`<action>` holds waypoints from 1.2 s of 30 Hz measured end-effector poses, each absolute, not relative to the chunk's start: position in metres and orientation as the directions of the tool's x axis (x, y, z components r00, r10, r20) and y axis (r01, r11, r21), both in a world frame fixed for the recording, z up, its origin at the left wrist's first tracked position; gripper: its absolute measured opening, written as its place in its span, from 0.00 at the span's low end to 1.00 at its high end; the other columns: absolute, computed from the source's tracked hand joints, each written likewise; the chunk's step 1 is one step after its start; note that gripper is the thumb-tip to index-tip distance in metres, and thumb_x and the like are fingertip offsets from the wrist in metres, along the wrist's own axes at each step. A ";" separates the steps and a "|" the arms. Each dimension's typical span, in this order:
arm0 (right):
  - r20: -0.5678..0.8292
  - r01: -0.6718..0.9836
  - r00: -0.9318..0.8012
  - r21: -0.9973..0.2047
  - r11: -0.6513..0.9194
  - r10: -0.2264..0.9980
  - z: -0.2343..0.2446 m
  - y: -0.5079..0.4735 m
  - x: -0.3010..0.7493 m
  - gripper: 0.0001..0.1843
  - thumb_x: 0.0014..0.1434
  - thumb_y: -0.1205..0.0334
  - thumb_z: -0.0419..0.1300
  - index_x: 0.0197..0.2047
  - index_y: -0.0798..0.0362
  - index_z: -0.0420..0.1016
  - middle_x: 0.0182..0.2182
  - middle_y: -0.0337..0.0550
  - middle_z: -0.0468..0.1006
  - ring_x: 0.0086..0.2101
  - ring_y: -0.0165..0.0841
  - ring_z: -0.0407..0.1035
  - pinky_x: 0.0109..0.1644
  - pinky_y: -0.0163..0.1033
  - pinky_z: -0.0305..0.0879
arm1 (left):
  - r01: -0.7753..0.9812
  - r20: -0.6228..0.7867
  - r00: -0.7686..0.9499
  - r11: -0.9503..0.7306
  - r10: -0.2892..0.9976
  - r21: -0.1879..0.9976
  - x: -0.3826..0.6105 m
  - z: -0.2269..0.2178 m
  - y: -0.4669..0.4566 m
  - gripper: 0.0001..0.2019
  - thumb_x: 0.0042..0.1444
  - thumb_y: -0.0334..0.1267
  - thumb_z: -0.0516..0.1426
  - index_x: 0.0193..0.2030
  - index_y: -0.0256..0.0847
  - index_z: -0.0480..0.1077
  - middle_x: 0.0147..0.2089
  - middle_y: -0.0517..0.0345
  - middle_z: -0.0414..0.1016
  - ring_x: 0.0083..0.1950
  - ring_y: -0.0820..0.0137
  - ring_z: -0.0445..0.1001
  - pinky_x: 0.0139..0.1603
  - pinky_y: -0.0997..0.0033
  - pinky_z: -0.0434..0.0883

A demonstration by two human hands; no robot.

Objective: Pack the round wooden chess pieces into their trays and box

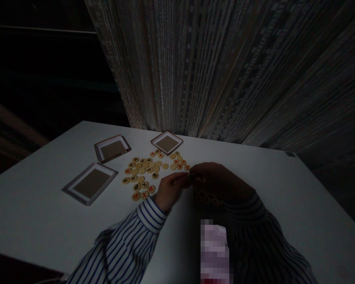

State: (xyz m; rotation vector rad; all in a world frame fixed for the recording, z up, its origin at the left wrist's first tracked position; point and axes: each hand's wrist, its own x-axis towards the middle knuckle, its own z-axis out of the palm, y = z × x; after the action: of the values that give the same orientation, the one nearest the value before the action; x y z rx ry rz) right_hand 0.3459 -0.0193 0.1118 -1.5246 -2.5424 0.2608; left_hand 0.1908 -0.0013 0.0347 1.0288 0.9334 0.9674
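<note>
My left hand reaches in from the lower left, with its thumb and fingers pinched together. Its fingertips meet those of my right hand, which is curled, palm down and in deep shadow. A small pale thing shows between the fingertips, too dark to make out. Left of my hands lie many round wooden Chinese chess pieces with red or black characters, some blank side up. A smaller group of pieces lies just beyond my fingertips. Under my right hand more round pieces sit in shadow, partly hidden.
Three shallow box parts with brown insides stand on the white table: one at the left, one behind it and one at the back. A striped curtain hangs behind. A blurred-out patch lies in front.
</note>
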 end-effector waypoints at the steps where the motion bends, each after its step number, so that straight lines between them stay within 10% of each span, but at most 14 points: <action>1: 0.043 0.859 -0.461 -0.230 0.458 0.886 0.113 -0.020 0.346 0.07 0.54 0.65 0.54 0.36 0.55 0.71 0.32 0.45 0.76 0.33 0.33 0.69 0.35 0.36 0.60 | -0.188 -0.154 0.297 0.216 0.942 0.958 0.191 0.034 -0.001 0.13 0.41 0.40 0.62 0.34 0.34 0.75 0.29 0.54 0.77 0.29 0.71 0.73 0.35 0.70 0.71; 17: -0.066 0.957 -0.288 -0.048 0.285 0.955 0.099 -0.007 0.380 0.12 0.55 0.58 0.52 0.40 0.52 0.69 0.31 0.44 0.76 0.30 0.32 0.69 0.28 0.33 0.53 | 0.298 0.223 0.333 -0.326 0.916 0.897 0.197 0.009 -0.008 0.11 0.50 0.33 0.55 0.42 0.39 0.71 0.39 0.53 0.76 0.37 0.70 0.74 0.39 0.69 0.72; 36: -0.183 0.965 -0.256 0.016 0.263 0.949 0.088 -0.001 0.370 0.14 0.58 0.57 0.48 0.38 0.54 0.72 0.34 0.47 0.76 0.35 0.34 0.70 0.32 0.34 0.57 | 0.359 0.219 0.417 -0.381 0.882 0.852 0.198 0.008 -0.010 0.13 0.50 0.31 0.55 0.44 0.37 0.69 0.38 0.52 0.75 0.38 0.68 0.73 0.40 0.68 0.71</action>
State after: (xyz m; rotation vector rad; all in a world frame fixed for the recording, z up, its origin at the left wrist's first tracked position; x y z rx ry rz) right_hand 0.3704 -0.0010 0.0875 -2.0007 -2.6165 0.1635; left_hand 0.1977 -0.0104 0.0083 1.9304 1.0538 0.8952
